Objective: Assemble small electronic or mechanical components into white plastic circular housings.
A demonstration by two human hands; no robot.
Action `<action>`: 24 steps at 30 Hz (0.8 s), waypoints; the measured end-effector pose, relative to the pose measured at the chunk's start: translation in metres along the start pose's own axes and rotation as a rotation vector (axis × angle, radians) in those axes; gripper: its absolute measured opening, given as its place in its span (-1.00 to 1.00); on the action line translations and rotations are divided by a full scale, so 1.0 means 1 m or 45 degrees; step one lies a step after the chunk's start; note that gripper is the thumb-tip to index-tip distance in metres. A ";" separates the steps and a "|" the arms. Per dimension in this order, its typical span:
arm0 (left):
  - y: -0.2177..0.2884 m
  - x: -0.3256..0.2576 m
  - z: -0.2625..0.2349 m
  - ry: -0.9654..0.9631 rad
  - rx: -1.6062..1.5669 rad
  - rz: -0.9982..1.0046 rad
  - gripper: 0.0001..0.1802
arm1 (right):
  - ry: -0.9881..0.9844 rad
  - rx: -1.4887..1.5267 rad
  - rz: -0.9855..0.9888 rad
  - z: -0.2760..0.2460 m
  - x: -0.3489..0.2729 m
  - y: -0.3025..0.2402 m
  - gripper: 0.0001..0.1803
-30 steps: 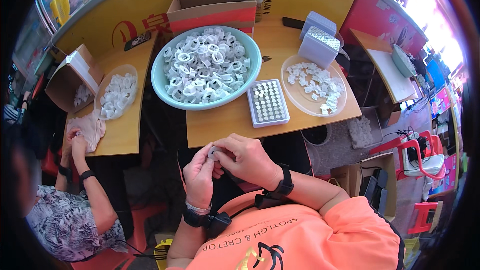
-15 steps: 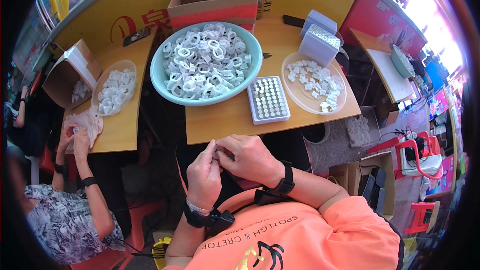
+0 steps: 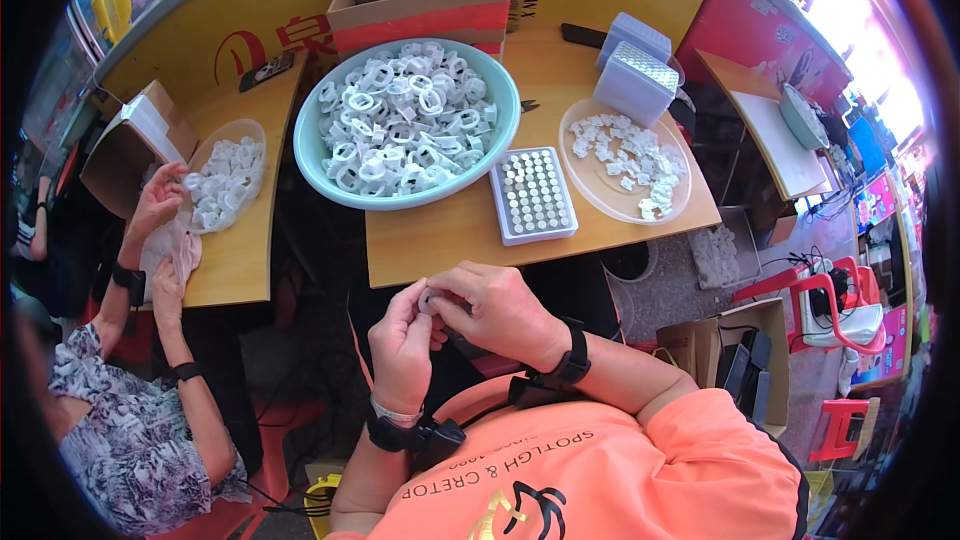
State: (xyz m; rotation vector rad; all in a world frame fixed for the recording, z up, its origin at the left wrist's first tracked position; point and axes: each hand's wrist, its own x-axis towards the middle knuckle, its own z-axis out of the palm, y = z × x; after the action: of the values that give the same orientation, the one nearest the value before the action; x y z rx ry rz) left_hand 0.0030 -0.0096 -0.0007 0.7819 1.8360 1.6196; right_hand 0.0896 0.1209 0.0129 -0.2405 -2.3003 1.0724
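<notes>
My left hand (image 3: pixel 402 345) and my right hand (image 3: pixel 493 312) meet below the table's front edge, both pinching one small white plastic part (image 3: pixel 430 301), mostly hidden by my fingers. Just beyond them on the yellow table (image 3: pixel 440 235) stand a white tray of small round cells (image 3: pixel 533 194), a large light-blue bowl (image 3: pixel 400 196) heaped with white plastic rings, and a clear plate (image 3: pixel 600 202) of small white pieces.
A cardboard box (image 3: pixel 420 0) stands behind the bowl, two white lidded boxes (image 3: pixel 632 68) at the back right. At the left a person's hands (image 3: pixel 155 205) work by a small dish of white rings (image 3: pixel 225 180) and an open carton (image 3: pixel 125 145). Red stools and boxes lie right.
My two hands have stayed together on the small part, only the fingers shifting slightly. The person at the left has raised one hand toward the small dish.
</notes>
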 end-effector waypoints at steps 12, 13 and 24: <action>-0.016 0.012 -0.002 0.061 -0.466 -0.113 -0.89 | -0.075 0.009 -0.048 0.005 0.000 -0.005 -0.76; -0.016 0.012 -0.002 0.081 -0.487 -0.115 -0.91 | -0.089 0.004 -0.067 0.006 0.000 -0.003 -0.76; -0.026 0.011 -0.009 0.174 -0.603 -0.155 -0.86 | -0.071 -0.249 -0.118 0.023 0.001 -0.015 -0.82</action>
State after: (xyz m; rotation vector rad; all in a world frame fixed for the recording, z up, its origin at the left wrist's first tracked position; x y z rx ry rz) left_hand -0.0130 -0.0100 -0.0257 0.3511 1.4601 1.9567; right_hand 0.0763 0.0965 0.0128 -0.1803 -2.4432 0.8183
